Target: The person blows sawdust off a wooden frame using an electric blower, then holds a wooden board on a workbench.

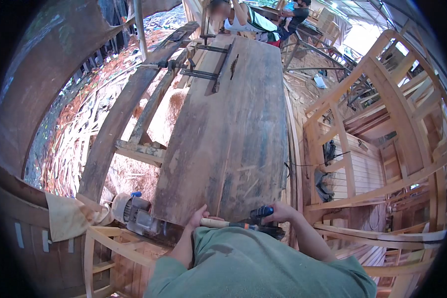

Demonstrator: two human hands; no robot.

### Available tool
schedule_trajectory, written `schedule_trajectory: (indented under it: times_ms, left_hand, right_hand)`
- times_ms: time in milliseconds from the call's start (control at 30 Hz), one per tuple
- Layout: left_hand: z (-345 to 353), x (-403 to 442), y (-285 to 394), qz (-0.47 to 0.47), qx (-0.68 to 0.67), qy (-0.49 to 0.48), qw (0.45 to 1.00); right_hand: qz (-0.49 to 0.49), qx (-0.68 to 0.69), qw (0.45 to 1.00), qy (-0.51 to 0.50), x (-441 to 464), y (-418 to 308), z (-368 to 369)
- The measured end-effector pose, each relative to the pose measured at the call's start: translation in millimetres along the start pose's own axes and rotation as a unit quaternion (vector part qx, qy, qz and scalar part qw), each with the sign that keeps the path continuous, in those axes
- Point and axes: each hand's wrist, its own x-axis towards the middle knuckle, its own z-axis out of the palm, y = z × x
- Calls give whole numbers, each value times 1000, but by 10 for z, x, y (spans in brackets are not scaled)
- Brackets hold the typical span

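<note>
Wooden table (248, 124), right fingers (277, 212) closed round dark object (260, 212), left fingers (199, 215) at edge, hold unclear

One worktable (253, 134); one saw blade (234, 67) in its top; two hands (280, 212) at its near edge; one motor (140, 213) beside it; at least two people (256, 21) beyond it.

I can see a soft green shirt (263, 263) down at six o'clock, a bit grey in its colour. On the shirt, near ten o'clock, is a darker patch (223, 250); I can't tell if it is wet or dirty. The left sleeve (168, 274), near nine, and the right sleeve (351, 274), near three, are short and green too. The left hand (199, 216) and right hand (282, 212) are bare.
</note>
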Motion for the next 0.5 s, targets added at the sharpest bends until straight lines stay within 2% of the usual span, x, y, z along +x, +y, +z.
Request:
schedule_trajectory:
  times_ms: [100, 133, 167, 200, 267, 300, 333, 367, 400, 467, 500]
  left_hand:
    - [135, -88, -58, 19, -27, 20, 999]
    - [200, -62, -74, 44, 50, 163, 984]
    - [228, -56, -95, 67, 127, 302, 943]
    - [169, -46, -101, 66, 126, 303, 942]
    - [-111, 57, -72, 11, 101, 130, 986]
    - [-342, 153, -50, 10, 102, 129, 986]
    - [-315, 145, -5, -15, -5, -51, 999]
    - [-285, 134, 37, -74, -96, -221, 968]
    - [-248, 115, -32, -43, -80, -130, 987]
    - [883, -373, -34, 10, -24, 62, 998]
    - [790, -339, -40, 7, -16, 73, 997]
  right_hand:
    - [-9, -56, 997, 54, -42, 23, 27]
    - [-25, 6, 999, 33, -71, 47, 11]
    - [-40, 68, 997, 11, -96, 75, -3]
    - [-39, 69, 997, 11, -102, 106, -27]
    - [16, 75, 997, -27, -89, 163, -67]
    - [17, 75, 997, -25, -87, 162, -68]
    - [32, 51, 998, -18, -79, 145, -68]
    - [46, 26, 999, -10, -63, 125, -75]
    - [46, 25, 999, -11, -30, 114, -66]
    - [31, 35, 999, 0, 58, 143, -10]
    - [33, 36, 999, 0, 110, 219, 12]
